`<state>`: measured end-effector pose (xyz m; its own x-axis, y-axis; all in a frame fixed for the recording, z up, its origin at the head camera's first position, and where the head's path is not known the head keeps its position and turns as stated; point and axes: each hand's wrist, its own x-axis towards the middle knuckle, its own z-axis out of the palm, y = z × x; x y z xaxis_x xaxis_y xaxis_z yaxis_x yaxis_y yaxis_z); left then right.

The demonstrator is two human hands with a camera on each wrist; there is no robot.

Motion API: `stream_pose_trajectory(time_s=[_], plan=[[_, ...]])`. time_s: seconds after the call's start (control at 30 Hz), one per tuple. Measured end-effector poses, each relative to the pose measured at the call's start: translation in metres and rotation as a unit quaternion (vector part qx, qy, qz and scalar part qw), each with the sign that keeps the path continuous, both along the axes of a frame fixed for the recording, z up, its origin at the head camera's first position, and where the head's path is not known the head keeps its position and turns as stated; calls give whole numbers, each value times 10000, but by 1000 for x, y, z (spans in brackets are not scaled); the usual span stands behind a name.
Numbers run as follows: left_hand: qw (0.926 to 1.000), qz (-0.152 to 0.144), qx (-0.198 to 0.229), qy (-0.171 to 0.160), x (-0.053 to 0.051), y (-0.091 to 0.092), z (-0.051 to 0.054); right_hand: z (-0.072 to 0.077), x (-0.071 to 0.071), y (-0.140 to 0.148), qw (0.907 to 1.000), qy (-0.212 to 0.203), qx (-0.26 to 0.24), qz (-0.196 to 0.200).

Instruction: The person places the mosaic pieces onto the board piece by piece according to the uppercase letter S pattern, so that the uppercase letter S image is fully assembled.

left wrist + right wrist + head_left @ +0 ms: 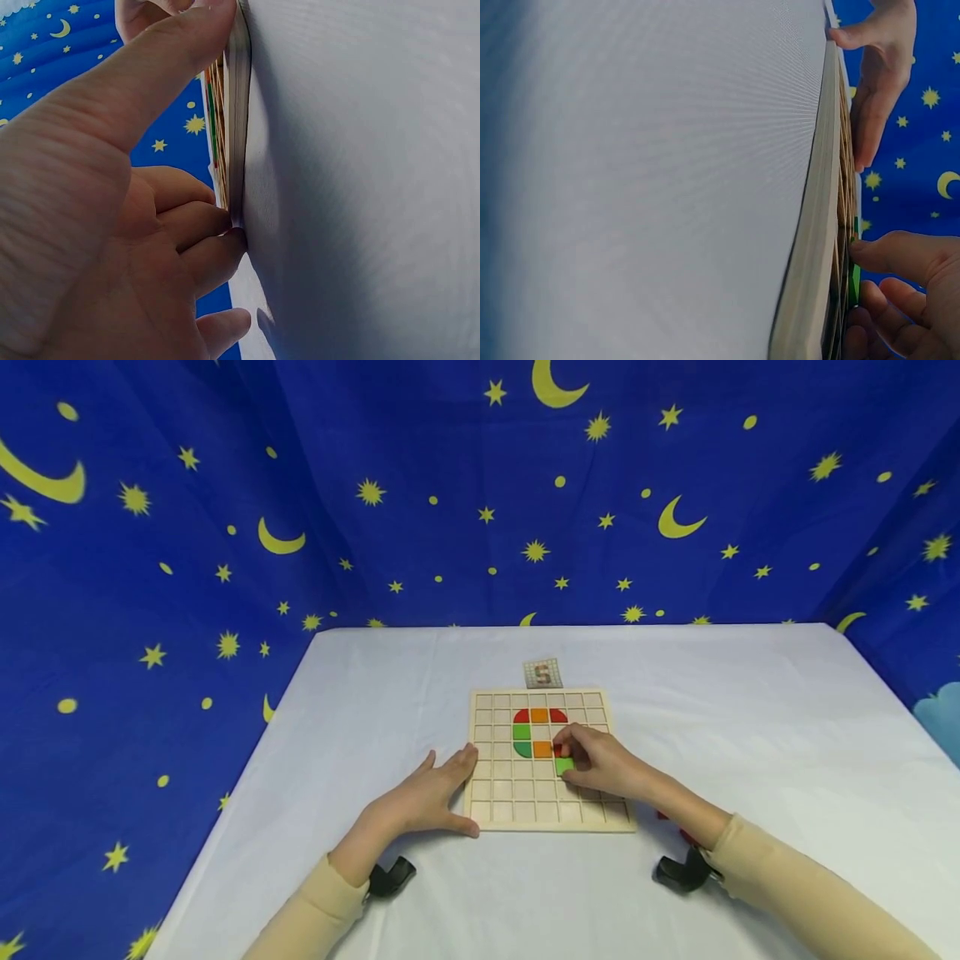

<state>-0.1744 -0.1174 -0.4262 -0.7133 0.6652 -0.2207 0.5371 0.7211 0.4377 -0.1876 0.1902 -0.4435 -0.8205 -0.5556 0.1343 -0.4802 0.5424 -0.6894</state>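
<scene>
A wooden grid board (512,812) lies on the white table. Set in its squares are orange tiles (539,716), red rounded tiles (522,717), a light green square tile (521,732) and a dark green rounded tile (522,749). My left hand (427,793) rests at the board's left edge, fingers and thumb spread along it. Over the board, my right hand (603,764) pinches another light green square tile (563,767) between thumb and bent fingers. That tile's green edge (856,285) shows beside the thumb in the right wrist view. The fingertips partly cover a red tile (558,750).
A small patterned card (542,674) lies just behind the board. Red pieces (687,837) lie partly hidden under my right forearm. Black devices are worn at both wrists. Blue star-and-moon cloth (450,527) hangs behind and beside the table.
</scene>
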Motion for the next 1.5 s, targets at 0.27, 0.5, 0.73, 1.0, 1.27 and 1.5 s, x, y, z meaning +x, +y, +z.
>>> stream_pose_trajectory(time_s=[0.27, 0.5, 0.73, 1.0, 1.27, 1.5], plan=[[9999, -34, -30, -99, 5, 0, -4, 0, 7, 0, 9997, -215, -142, -51], [9999, 19, -129, -91, 0, 1, -1, 18, 3, 9, 9988, -109, -458, -149], [9997, -76, -210, -31, -2, 1, 1, 47, 6, 26, 9953, 346, -657, -623], [9996, -127, -220, -76, -1, -2, -1, 76, 30, 49, 9853, 611, -1044, -1203], [9998, -165, -97, -31, -4, -2, 3, 77, 49, 74, 9732, 397, -1400, -1782], [9998, -132, -134, -53, -1, -2, 0, 71, 64, 88, 9651, 366, -1442, -2155]])
